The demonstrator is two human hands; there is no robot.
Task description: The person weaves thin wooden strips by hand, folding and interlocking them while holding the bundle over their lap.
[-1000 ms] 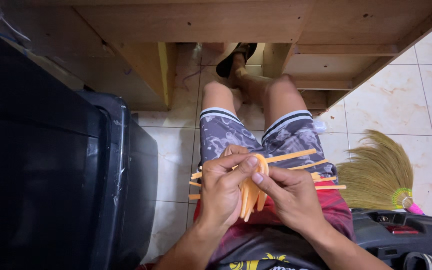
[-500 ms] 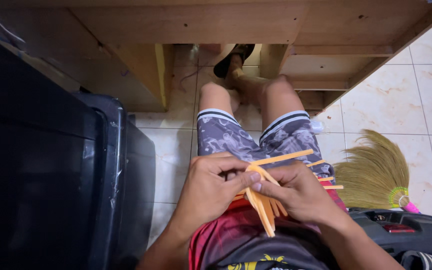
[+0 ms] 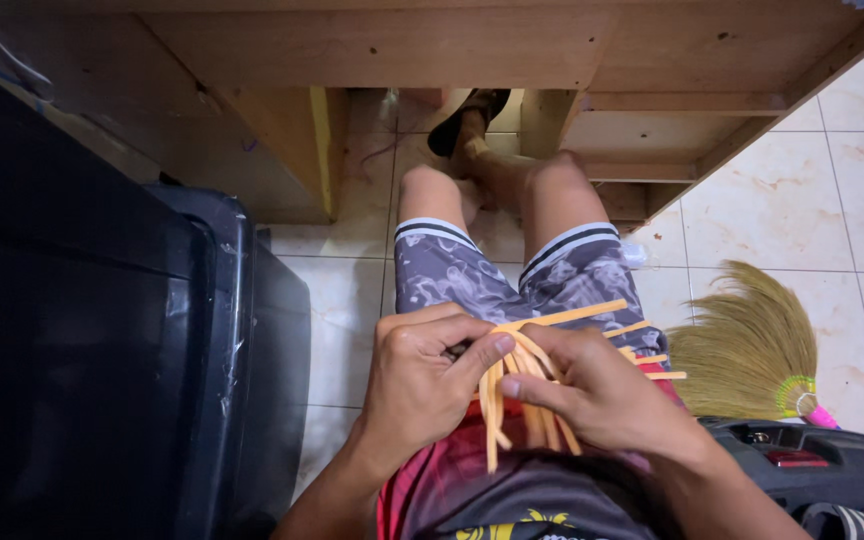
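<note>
Because my left hand (image 3: pixel 420 385) and right hand (image 3: pixel 592 395) only pinch the orange strips (image 3: pixel 512 385) with curled fingertips, I think 1 loose strip could slip onto my lap.

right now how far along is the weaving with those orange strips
Done: several thin orange strips already cross over one another at the top, between the hands. In hand: the left hand and right hand pinch the crossing point over the lap. Left: most of the strip length is loose, with ends hanging down toward the red shirt and others sticking out to the right.
</note>
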